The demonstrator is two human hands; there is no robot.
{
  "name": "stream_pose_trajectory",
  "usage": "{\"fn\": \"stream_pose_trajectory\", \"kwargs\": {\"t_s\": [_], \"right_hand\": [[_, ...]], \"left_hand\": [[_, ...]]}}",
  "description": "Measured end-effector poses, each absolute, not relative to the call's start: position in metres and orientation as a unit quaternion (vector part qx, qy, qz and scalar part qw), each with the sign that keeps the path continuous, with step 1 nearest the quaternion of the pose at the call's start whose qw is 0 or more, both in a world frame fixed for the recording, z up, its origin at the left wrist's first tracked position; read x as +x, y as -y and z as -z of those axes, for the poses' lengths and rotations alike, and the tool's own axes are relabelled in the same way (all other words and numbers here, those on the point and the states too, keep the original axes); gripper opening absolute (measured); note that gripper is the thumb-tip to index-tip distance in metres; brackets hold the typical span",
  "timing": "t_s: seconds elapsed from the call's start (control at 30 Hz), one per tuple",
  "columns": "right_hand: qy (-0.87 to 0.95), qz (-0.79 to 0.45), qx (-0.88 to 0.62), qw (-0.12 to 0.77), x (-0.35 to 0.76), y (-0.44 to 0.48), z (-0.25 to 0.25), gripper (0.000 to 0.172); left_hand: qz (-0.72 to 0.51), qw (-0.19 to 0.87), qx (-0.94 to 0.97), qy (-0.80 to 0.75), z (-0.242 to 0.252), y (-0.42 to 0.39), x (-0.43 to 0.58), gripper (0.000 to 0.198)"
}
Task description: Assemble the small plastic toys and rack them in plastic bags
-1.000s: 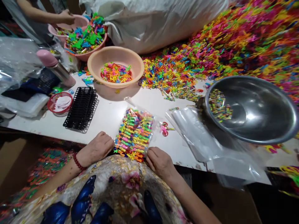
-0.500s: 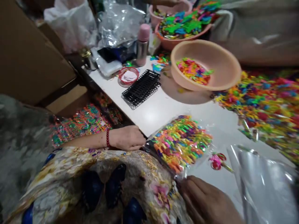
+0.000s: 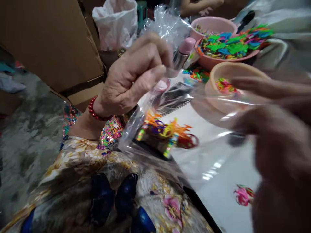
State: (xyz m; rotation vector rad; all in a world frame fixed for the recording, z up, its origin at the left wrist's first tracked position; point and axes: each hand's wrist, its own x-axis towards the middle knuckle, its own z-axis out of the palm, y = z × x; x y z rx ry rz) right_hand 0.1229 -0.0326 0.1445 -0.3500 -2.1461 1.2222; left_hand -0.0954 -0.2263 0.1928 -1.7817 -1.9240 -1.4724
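Note:
Held up between my hands is a clear plastic bag [image 3: 211, 155], its film stretched taut and glossy. Small colourful plastic pieces [image 3: 167, 131], orange, purple, yellow and red, show in its left part. With thumb and fingers closed, my left hand [image 3: 136, 72] pinches the bag's upper left; a red bead bracelet is on this wrist. My right hand [image 3: 282, 136], close to the camera and blurred, has its fingers closed on the bag's right side. On the white table [image 3: 225, 184] below lies a small pink and red piece [image 3: 244, 195].
Beyond the bag stand a peach basin [image 3: 212, 77] and a basin of green and blue pieces [image 3: 228, 47]. A pink-capped bottle [image 3: 186, 47] and a black grid tray [image 3: 173, 97] are nearby. Another person's arm [image 3: 201, 6] shows at the back. A cardboard box [image 3: 53, 42] is at left.
Both hands have risen from the table's near edge and now hold up a clear bag. The large filled bag and the stack of clear bags at right no longer show. The view has shifted left.

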Motion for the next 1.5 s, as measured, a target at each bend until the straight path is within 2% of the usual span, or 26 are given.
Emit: {"fn": "stream_pose_trajectory", "kwargs": {"t_s": [0.1, 0.17, 0.27, 0.43, 0.5, 0.63, 0.7, 0.83, 0.93, 1.03, 1.23, 1.37, 1.5], "right_hand": [[0.817, -0.545, -0.043, 0.181, 0.044, 0.070, -0.146, 0.026], [0.818, -0.559, -0.011, 0.134, 0.017, 0.090, -0.125, 0.026], [0.819, -0.566, -0.001, 0.096, -0.002, 0.109, -0.075, 0.028], [0.784, -0.620, -0.016, -0.004, -0.026, 0.130, -0.004, 0.030], [0.791, -0.612, -0.013, -0.021, -0.033, 0.136, 0.015, 0.028], [0.795, -0.604, -0.037, -0.036, -0.042, 0.139, 0.048, 0.026], [0.792, -0.606, -0.055, -0.051, -0.044, 0.138, 0.061, 0.027], [0.782, -0.619, -0.009, -0.065, -0.043, 0.137, 0.069, 0.024], [0.816, -0.576, 0.047, -0.007, -0.031, 0.127, 0.065, 0.018], [0.882, -0.462, 0.070, 0.054, -0.005, 0.100, 0.067, 0.014], [0.974, -0.171, 0.071, 0.132, 0.056, 0.046, 0.100, 0.026], [0.985, -0.111, 0.089, 0.101, 0.070, 0.041, 0.113, 0.035], [0.992, -0.091, 0.078, 0.041, 0.065, 0.043, 0.110, 0.033]], "left_hand": [[0.481, -0.036, -0.599, 0.639, -0.177, 0.237, -0.100, 0.021], [0.481, -0.144, -0.548, 0.669, -0.156, 0.243, -0.106, 0.024], [0.470, -0.242, -0.453, 0.718, -0.111, 0.255, -0.119, 0.031], [0.458, -0.313, -0.300, 0.776, -0.019, 0.281, -0.129, 0.037], [0.506, -0.357, -0.227, 0.752, 0.015, 0.289, -0.124, 0.037], [0.598, -0.358, -0.180, 0.694, 0.062, 0.298, -0.112, 0.044], [0.544, -0.372, -0.225, 0.718, 0.075, 0.299, -0.110, 0.043], [0.343, -0.405, -0.275, 0.802, 0.092, 0.296, -0.109, 0.020], [0.278, -0.398, -0.317, 0.815, 0.107, 0.299, -0.111, 0.023], [0.263, -0.363, -0.345, 0.825, 0.125, 0.314, -0.126, 0.025], [0.132, -0.246, -0.223, 0.934, 0.155, 0.354, -0.216, 0.020], [0.096, -0.180, -0.163, 0.965, 0.166, 0.363, -0.280, 0.028], [0.067, -0.115, -0.101, 0.986, 0.186, 0.358, -0.316, 0.033]]}}
